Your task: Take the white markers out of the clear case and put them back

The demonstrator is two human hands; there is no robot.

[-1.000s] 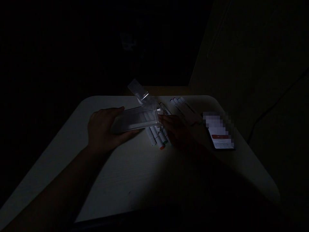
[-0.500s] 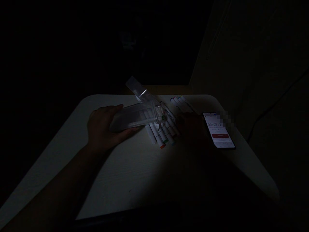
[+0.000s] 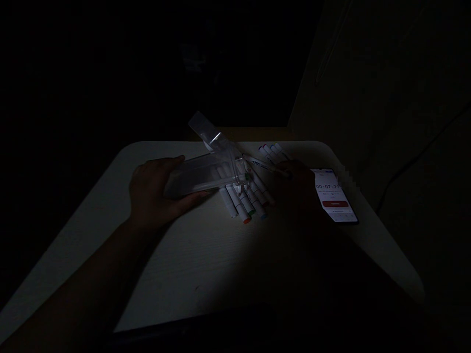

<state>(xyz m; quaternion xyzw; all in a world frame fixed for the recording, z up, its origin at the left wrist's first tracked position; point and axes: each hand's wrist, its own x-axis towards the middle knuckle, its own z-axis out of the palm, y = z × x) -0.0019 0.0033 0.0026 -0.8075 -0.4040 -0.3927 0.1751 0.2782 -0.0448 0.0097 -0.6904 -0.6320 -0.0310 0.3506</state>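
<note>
My left hand (image 3: 152,189) is wrapped round the closed end of a clear plastic marker case (image 3: 195,174), tilted above the table with its lid (image 3: 206,130) swung up and back. Near its open end a green-tipped marker shows through or at the mouth. Several white markers (image 3: 241,206) with orange, green, blue and red ends lie beneath and beside that mouth. My right hand (image 3: 298,184), dark and partly in shadow, pinches the near end of a white marker (image 3: 259,163), which points left toward the case. Its fingers are hard to make out.
A second group of markers (image 3: 270,151) lies at the back right, partly behind my right hand. A phone (image 3: 334,198) with a lit timer screen lies at the right. The pale table (image 3: 165,274) has rounded corners, and the room around it is very dark.
My right hand has moved from the case's mouth rightward, and now grips a white marker whose near end has swung up to the right. My left hand keeps the case nearly still.
</note>
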